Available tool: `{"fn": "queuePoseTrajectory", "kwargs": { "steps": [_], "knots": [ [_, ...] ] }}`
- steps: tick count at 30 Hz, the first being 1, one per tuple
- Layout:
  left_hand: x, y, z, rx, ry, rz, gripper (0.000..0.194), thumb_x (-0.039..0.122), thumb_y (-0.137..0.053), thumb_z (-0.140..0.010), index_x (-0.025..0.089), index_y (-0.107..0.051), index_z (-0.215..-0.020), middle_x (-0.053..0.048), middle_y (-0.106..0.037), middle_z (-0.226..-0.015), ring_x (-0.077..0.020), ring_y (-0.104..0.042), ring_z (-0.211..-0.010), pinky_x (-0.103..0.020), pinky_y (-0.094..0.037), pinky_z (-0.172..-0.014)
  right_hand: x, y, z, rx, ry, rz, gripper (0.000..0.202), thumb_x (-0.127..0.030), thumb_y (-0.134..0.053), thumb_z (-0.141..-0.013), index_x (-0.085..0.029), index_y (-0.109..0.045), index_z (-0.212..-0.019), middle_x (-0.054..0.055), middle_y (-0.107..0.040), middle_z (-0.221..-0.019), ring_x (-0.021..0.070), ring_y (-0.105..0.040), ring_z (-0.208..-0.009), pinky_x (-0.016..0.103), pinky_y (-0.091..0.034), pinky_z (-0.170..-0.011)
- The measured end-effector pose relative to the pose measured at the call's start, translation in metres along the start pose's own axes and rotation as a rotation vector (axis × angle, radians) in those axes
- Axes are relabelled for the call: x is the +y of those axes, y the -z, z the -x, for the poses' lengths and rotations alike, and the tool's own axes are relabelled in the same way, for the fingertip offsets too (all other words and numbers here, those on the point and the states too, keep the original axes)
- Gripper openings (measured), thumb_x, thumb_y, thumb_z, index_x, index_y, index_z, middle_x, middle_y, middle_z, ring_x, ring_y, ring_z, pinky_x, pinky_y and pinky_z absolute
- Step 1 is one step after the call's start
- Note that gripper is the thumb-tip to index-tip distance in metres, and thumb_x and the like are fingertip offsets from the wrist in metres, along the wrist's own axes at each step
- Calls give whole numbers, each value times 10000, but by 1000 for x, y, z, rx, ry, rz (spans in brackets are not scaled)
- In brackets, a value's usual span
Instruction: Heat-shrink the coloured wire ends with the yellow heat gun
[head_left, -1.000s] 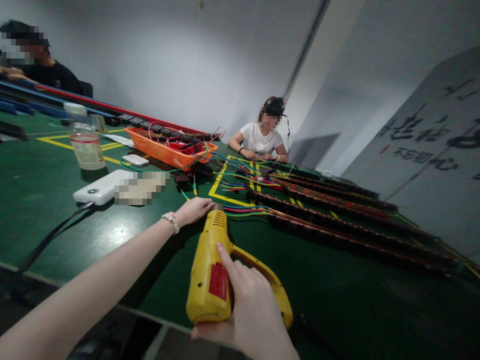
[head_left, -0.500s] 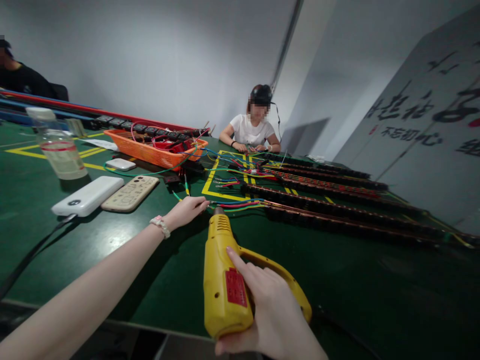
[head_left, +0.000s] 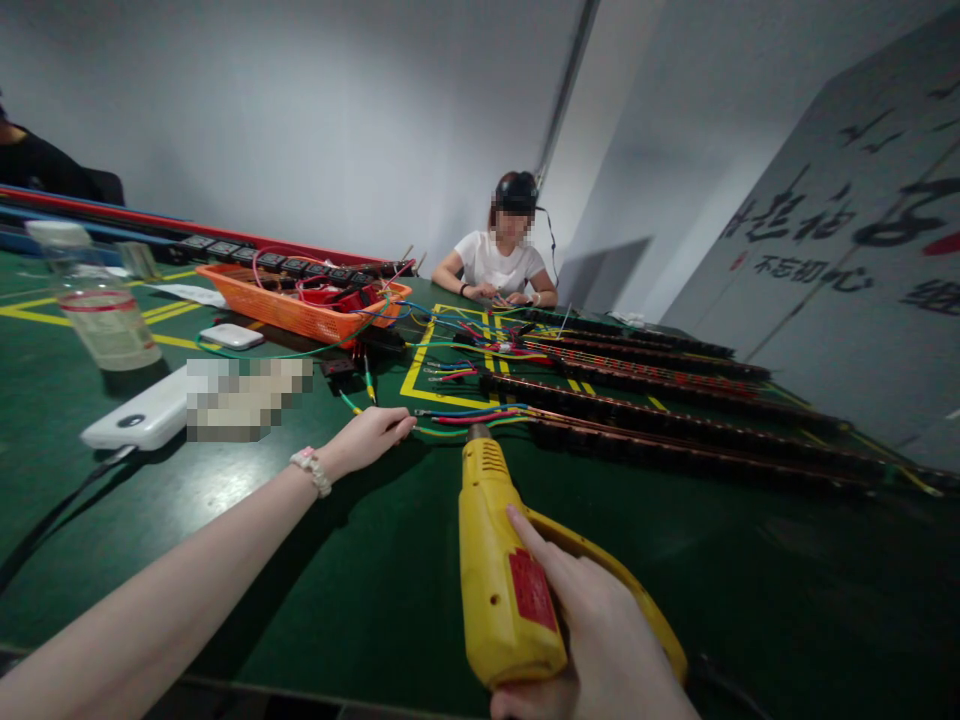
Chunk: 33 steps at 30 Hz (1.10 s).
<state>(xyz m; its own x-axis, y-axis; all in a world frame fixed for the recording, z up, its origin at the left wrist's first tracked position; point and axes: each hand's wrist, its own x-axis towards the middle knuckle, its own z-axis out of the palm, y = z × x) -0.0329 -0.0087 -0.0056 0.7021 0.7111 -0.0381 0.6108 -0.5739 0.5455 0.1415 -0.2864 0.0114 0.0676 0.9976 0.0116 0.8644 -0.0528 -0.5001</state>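
My right hand (head_left: pixel 592 630) grips a yellow heat gun (head_left: pixel 499 565) by its handle, index finger laid along the red label. The gun's nozzle points at the ends of red, blue and green wires (head_left: pixel 469 416) coming off long black power strips (head_left: pixel 675 430). My left hand (head_left: pixel 367 438), with a bead bracelet on the wrist, reaches across the green table (head_left: pixel 360 580); its fingertips pinch the near end of a green wire just left of the nozzle.
At the left lie a white power bank (head_left: pixel 135 425), a blurred phone and a plastic bottle (head_left: pixel 94 300). An orange basket (head_left: pixel 300 305) holds parts and wires. Across the table sits a person in a white shirt (head_left: pixel 499 265); another person is at far left.
The heat gun and my right hand have shifted to the right, its nozzle now at the wire ends. My left hand has stayed by the wires. The view has panned slightly.
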Motion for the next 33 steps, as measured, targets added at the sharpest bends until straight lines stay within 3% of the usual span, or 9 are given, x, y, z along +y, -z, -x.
{"fn": "queuePoseTrajectory", "kwargs": {
  "steps": [5, 12, 17, 24, 33],
  "knots": [
    [0, 1, -1, 9, -2, -6, 557, 606, -244, -777, 109, -483, -692, 28, -501, -614, 37, -371, -546, -80, -245, -549, 13, 0, -1, 142, 17, 57, 1158, -770, -583, -478, -302, -97, -1419, 47, -497, -1211, 213, -543, -968, 322, -444, -816],
    [2, 1, 2, 14, -7, -4, 557, 599, -247, -780, 106, -491, -696, 25, -517, -625, 39, -387, -555, -79, -249, -555, 17, 2, 0, 219, -123, 101, 1114, -725, -617, -499, -317, -123, -1411, 20, -562, -1073, 191, -551, -879, 326, -440, -771],
    [4, 1, 2, 23, 3, -21, 564, 599, -248, -779, 98, -488, -682, 20, -511, -613, 37, -376, -547, -87, -238, -549, 19, 0, 0, 285, -110, 183, 1088, -703, -616, -533, -262, -157, -1416, 64, -555, -1085, 214, -544, -876, 347, -437, -760],
    [6, 2, 3, 28, -5, 2, 574, 615, -254, -771, 97, -486, -683, 18, -509, -617, 32, -375, -539, -104, -248, -542, 18, 1, -1, 262, -120, 161, 1103, -684, -641, -518, -263, -160, -1416, 62, -527, -1148, 229, -539, -932, 366, -438, -810],
    [4, 1, 1, 27, 3, 2, 587, 635, -279, -753, 91, -485, -669, 16, -494, -598, 29, -360, -528, -121, -221, -535, 14, 6, -3, 224, -163, 71, 1076, -545, -719, -513, -296, -175, -1407, 32, -532, -1160, 221, -541, -970, 354, -437, -824]
  ]
}}
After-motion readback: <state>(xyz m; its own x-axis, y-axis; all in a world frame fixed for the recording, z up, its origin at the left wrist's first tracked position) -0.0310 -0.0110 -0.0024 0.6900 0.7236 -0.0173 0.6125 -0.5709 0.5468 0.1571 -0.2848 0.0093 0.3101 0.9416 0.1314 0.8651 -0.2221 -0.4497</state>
